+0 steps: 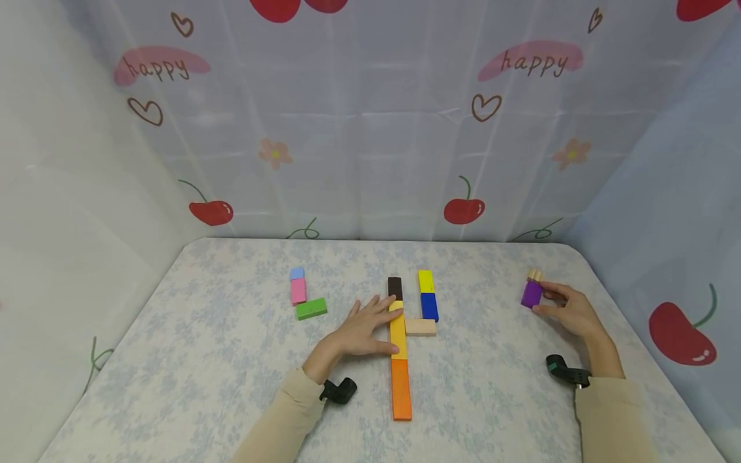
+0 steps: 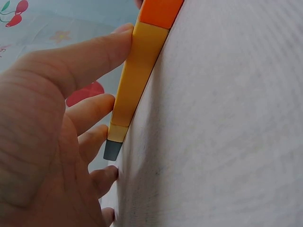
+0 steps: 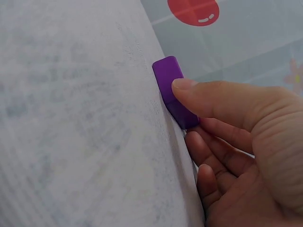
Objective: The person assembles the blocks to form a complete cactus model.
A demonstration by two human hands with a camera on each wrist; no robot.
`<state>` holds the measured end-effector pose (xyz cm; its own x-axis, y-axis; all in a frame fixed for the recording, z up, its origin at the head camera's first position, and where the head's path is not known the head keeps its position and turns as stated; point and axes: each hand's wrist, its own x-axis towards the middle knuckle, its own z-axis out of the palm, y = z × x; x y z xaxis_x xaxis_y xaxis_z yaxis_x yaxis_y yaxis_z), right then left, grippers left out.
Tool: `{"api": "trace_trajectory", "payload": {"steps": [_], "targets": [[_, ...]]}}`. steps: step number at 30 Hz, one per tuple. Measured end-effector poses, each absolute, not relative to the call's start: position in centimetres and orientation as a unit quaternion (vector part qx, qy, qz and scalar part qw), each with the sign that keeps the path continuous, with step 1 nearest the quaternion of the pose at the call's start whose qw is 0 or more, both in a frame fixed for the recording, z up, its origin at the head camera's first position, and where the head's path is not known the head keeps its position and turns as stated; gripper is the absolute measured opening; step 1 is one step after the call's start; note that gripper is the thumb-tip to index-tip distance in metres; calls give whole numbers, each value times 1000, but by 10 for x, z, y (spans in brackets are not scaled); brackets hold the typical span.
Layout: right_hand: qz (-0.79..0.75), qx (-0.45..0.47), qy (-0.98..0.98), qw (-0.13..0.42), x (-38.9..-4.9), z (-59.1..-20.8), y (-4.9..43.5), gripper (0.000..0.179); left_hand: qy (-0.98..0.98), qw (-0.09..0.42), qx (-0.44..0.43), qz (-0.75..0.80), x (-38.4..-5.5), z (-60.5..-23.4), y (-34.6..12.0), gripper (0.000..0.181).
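Note:
In the head view, a column of blocks runs from a dark block (image 1: 395,288) through a golden-yellow block (image 1: 398,337) to an orange block (image 1: 401,389). My left hand (image 1: 360,329) lies over its left side, fingers spread, with the thumb and some fingertips touching the golden-yellow block (image 2: 137,71). Far to the right, my right hand (image 1: 573,312) pinches a purple block (image 1: 531,294) at its near and right sides. The thumb presses the purple block's face in the right wrist view (image 3: 166,78). Small tan pieces (image 1: 535,275) sit against its far end.
Right of the column lie a beige block (image 1: 420,328), a blue block (image 1: 429,307) and a yellow block (image 1: 426,281). On the left are light blue (image 1: 297,273), pink (image 1: 298,291) and green (image 1: 311,309) blocks. A printed curtain (image 1: 359,161) hangs behind the table's far edge.

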<state>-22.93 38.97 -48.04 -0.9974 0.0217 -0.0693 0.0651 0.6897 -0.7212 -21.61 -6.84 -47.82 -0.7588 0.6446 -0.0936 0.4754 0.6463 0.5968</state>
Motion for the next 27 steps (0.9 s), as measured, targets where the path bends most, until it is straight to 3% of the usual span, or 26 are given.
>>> {"api": "trace_trajectory", "payload": {"steps": [20,27], "targets": [[-405,37,913,12,-228,-473,383,79,895,148,314,281,-217,-480,-68,77],[-449,-8,893,-24,-234,-463,365,74,897,146,315,272,-218,-481,-68,78]]}}
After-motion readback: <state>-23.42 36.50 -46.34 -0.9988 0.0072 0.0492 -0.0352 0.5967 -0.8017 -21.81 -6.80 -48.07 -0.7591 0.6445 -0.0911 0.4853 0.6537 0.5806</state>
